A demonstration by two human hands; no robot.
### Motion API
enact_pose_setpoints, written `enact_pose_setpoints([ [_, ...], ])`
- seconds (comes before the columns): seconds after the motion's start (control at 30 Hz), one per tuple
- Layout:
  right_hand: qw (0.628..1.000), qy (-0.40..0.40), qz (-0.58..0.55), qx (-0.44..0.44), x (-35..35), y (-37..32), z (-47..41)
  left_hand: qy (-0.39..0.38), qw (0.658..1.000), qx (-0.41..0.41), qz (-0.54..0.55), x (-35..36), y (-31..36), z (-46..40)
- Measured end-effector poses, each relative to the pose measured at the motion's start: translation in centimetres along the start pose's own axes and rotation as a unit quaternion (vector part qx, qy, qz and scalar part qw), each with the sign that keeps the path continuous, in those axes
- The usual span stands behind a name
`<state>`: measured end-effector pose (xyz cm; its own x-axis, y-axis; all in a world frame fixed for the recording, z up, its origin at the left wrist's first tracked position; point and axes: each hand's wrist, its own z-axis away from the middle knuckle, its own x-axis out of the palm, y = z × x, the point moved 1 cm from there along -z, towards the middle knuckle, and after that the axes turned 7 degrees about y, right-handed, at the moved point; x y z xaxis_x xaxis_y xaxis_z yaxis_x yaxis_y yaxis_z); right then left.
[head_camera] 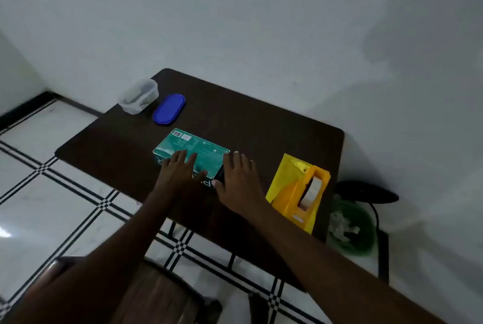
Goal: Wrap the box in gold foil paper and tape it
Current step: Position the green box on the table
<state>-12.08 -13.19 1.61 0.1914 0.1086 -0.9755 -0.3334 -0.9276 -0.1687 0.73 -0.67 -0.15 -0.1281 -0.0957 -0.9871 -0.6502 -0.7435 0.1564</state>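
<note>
Your left hand (180, 170) lies with straight fingers on the near top of the one green box (192, 156), and your right hand (239, 180) rests flat and open on the dark table (261, 125), just beside the box's right end, so neither hand grips anything. The box lies near the middle of the table with its long axis running from far left to near right. The one yellow sheet of paper (283, 180) and the one orange tape dispenser (305, 193) on it are to the right, nearer your right hand; I also count one clear tub (138, 95) and one blue lid (169, 109).
</note>
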Motion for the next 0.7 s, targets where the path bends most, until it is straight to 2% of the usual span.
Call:
enact_pose_setpoints([
  [0.1, 0.998, -0.048, -0.03, -0.022, 2.9, 1.0, -2.1, -0.02, 1.0, -0.017, -0.013, 2.1, -0.1, -1.8],
  [0.27, 0.991, -0.101, -0.053, -0.075, 5.4, 2.0, -4.4, 0.003, 1.0, -0.022, -0.012, 4.1, 0.3, -3.5],
  [0.7, 0.993, -0.105, -0.043, -0.007, 6.6, 7.4, -11.3, -0.028, 0.999, 0.031, -0.026, 3.7, 1.9, -13.5],
])
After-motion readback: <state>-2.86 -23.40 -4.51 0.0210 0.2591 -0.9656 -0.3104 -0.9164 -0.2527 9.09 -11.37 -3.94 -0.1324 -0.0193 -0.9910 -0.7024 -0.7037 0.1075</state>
